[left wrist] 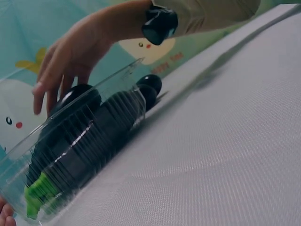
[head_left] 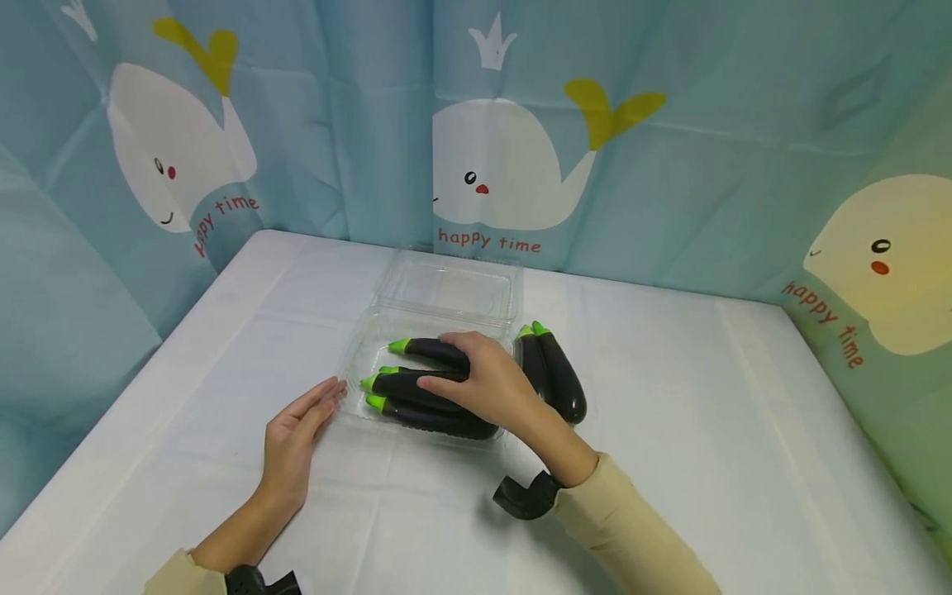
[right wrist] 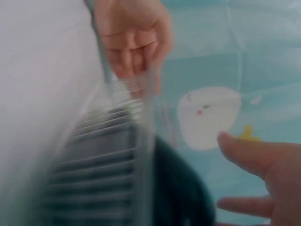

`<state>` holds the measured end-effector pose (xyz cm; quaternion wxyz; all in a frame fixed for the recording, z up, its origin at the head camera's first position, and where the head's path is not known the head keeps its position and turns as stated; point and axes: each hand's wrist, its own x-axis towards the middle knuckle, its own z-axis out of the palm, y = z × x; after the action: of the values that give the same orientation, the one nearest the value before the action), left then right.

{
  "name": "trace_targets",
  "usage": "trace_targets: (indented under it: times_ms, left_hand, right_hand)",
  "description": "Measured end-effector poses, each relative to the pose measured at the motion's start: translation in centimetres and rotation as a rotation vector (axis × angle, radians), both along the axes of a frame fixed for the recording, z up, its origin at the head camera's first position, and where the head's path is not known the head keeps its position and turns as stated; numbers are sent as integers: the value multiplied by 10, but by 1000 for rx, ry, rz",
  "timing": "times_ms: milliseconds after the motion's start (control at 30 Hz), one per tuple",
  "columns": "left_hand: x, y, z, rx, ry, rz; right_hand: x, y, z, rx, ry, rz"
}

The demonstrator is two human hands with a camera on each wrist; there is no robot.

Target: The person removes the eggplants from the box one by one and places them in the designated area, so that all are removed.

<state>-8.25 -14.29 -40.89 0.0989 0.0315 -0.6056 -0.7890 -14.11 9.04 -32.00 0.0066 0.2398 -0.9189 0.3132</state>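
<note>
Several dark eggplants [head_left: 435, 420] with green stem ends lie in a clear plastic clamshell container [head_left: 357, 347], its lid [head_left: 446, 285] folded back behind it. My right hand [head_left: 494, 380] is over the eggplants, fingers spread and thumb apart. In the right wrist view, no eggplant shows between its thumb [right wrist: 240, 153] and fingers. My left hand [head_left: 293, 442] touches the container's left edge with its fingertips. The left wrist view shows the eggplants through the ribbed container wall [left wrist: 94, 136], with the right hand [left wrist: 77, 52] just above the topmost one.
Two more eggplants [head_left: 554, 376] lie side by side on the white table [head_left: 706, 438], close to the container's right side. A blue curtain [head_left: 357, 124] with whale prints hangs behind the table and along its sides. Each wrist wears a black band [head_left: 528, 497].
</note>
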Motion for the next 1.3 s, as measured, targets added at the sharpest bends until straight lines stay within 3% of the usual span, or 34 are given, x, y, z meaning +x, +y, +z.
trace_targets:
  times_ms: [200, 467, 800, 1067, 1300]
  left_hand:
    - [2, 1, 1, 18, 9, -10]
    - [1, 2, 2, 4, 7, -19]
    - [0, 0, -1, -18, 1, -18]
    - [0, 0, -1, -21, -2, -15]
    - [0, -1, 0, -27, -5, -4]
  right_hand:
    - [-1, -5, -7, 48, -32, 52]
    - [-1, -10, -14, 151, 38, 90]
    - [-3, -17, -21, 135, 11, 154]
    - [-2, -15, -21, 101, 46, 149]
    - [-2, -5, -11, 28, 10, 61]
